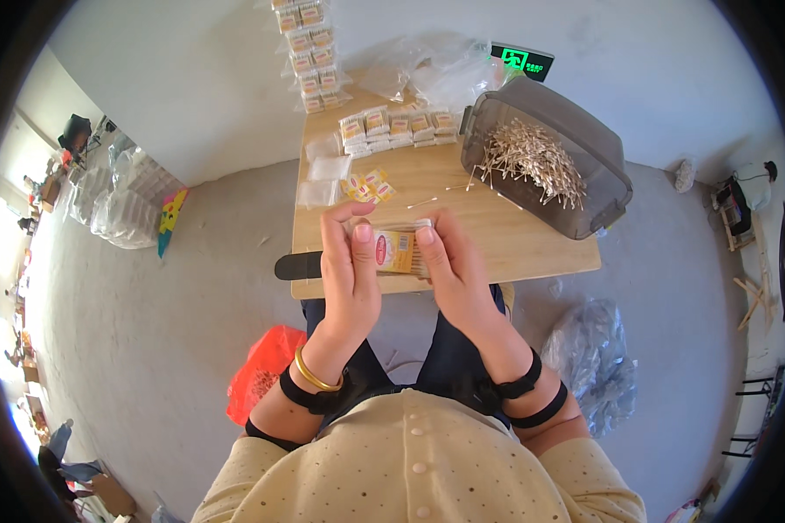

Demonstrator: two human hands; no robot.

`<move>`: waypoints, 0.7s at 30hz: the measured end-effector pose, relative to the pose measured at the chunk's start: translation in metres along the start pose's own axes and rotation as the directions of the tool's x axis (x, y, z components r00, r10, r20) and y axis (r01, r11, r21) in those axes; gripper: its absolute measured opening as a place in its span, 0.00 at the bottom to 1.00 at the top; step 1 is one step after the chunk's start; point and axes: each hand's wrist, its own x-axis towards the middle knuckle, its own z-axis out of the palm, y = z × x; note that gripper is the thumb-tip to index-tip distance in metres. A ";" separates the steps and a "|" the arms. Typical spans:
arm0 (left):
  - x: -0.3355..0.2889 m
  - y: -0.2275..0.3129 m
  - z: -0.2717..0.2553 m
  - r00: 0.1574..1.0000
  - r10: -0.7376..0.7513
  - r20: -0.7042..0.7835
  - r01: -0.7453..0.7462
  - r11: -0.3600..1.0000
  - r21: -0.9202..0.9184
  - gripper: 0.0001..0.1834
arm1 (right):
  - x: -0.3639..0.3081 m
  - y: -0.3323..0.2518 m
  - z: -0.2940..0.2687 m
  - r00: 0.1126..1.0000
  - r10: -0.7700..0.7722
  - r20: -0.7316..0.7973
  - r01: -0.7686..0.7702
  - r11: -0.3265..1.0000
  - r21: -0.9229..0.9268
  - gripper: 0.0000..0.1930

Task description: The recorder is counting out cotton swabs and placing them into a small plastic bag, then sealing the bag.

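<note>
Over the near edge of the wooden table (541, 253), a small pack of cotton swabs (399, 251) with a yellow label is held between my two hands. My left hand (349, 270) grips its left end, thumb along the front. At the right end, my right hand (455, 272) pinches it, thumb near the swab tips. Just beyond my hands lie several yellow label cards (371, 185) and a few loose cotton swabs (423, 203). To their left are small clear bags (321, 193). A grey plastic tub (604, 131), tilted toward me, holds a heap of loose swabs (536, 157).
Finished-looking swab packs (399, 128) line the back of the table, and a tall column of packs (312, 61) stands back left. Clear plastic film (458, 80) lies behind. A black flat rounded piece (298, 265) juts past the left edge. On the floor are red (266, 370) and clear bags (589, 362).
</note>
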 end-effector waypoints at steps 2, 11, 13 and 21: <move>0.000 -0.001 0.003 0.997 -0.059 -0.044 0.055 0.994 -0.090 0.17 | -0.004 0.000 0.003 0.998 -0.055 -0.006 0.054 0.996 -0.074 0.12; -0.006 0.010 -0.013 0.998 -0.056 -0.034 0.049 0.979 -0.197 0.21 | -0.004 -0.019 -0.002 0.951 -0.305 0.046 0.308 0.949 -0.072 0.16; 0.001 0.005 -0.035 0.990 0.068 0.123 -0.057 0.994 -0.090 0.24 | -0.005 -0.028 -0.006 0.960 -0.278 0.029 0.279 0.957 -0.073 0.14; 0.014 0.055 -0.048 0.899 0.210 0.383 -0.297 0.937 0.183 0.22 | -0.008 -0.047 -0.029 0.910 -0.368 0.192 0.407 0.879 -0.247 0.16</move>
